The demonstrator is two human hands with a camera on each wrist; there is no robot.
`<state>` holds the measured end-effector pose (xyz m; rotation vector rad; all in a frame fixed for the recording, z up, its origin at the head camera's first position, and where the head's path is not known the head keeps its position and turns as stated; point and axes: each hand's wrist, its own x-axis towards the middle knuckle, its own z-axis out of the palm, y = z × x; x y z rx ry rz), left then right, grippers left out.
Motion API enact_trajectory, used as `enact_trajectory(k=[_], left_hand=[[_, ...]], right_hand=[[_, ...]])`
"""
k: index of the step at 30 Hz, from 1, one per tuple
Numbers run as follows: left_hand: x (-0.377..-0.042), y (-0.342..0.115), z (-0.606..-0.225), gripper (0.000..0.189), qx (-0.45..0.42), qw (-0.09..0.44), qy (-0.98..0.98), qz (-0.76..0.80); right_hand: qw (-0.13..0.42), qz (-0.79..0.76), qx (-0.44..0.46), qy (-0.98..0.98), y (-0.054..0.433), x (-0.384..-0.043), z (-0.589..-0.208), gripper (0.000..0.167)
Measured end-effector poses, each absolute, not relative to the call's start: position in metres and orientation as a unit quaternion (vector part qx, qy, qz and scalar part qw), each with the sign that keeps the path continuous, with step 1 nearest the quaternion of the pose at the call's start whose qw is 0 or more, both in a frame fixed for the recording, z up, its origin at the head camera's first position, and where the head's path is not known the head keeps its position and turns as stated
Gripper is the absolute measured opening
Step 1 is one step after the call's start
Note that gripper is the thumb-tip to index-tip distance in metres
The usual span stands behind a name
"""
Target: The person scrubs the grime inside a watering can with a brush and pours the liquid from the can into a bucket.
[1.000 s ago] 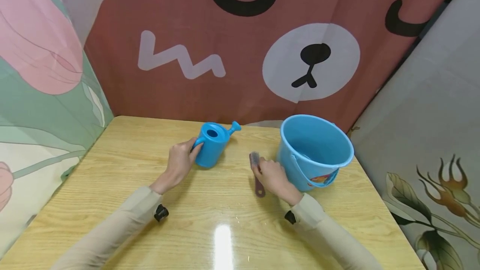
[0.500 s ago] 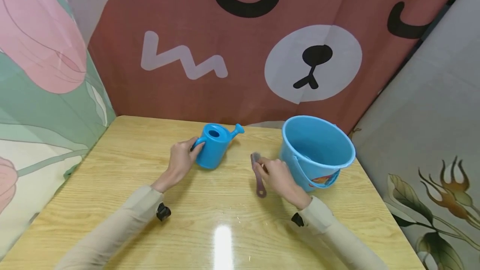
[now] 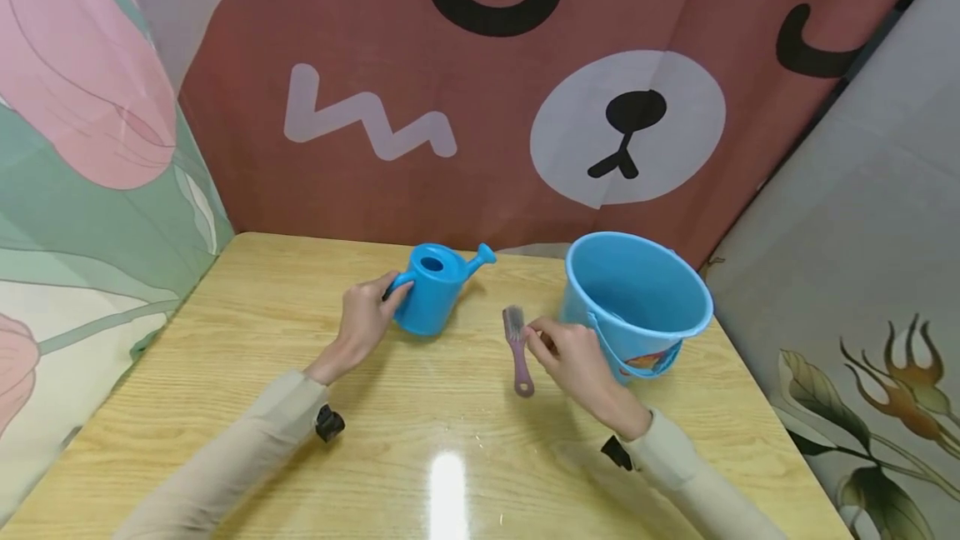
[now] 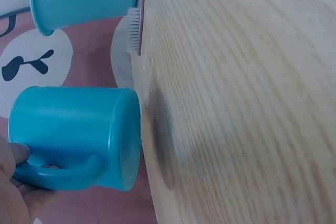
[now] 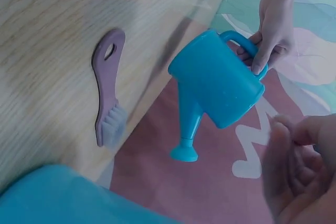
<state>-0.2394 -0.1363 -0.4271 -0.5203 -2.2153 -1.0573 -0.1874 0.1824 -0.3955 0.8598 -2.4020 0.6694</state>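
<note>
My left hand (image 3: pixel 365 319) grips the handle of a blue toy watering can (image 3: pixel 431 294), thumb and fingers wrapped round it. In the left wrist view a gap and a shadow show between the can's base and the wooden table (image 4: pixel 236 98). A purple scrubbing brush (image 3: pixel 521 357) lies on the table, bristles up, its holed handle towards me. Just right of the brush is my right hand (image 3: pixel 577 357), fingers loosely bent and nothing in them. The right wrist view shows its thumb and fingertips (image 5: pixel 281 129) close together, apart from the brush.
A light blue bucket (image 3: pixel 579 298) stands upright at the back right, its handle folded down, right behind my right hand. A brown bear-print cloth (image 3: pixel 360 198) hangs along the table's back edge. Floral cloths flank both sides.
My right hand has let go of the brush and drawn back to the right, leaving it on the table. The left hand keeps holding the watering can, which has shifted slightly right.
</note>
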Motion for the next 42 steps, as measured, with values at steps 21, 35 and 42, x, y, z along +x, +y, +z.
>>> enact_trajectory(k=[21,35,42], left_hand=[[-0.239,-0.135,-0.419,0.018,-0.215,0.298,-0.836,-0.406],[-0.239,-0.133,-0.415,0.018,-0.214,0.302,-0.835,-0.406],[-0.242,-0.132,-0.412,0.023,-0.219,0.307,-0.836,-0.399]], right_hand=[[0.564,0.262,0.307,-0.72,0.216,-0.195,-0.369,0.031],[0.564,0.252,0.288,-0.732,0.241,-0.201,-0.373,0.026],[0.522,0.225,0.269,-0.778,0.256,-0.203,-0.377,0.029]])
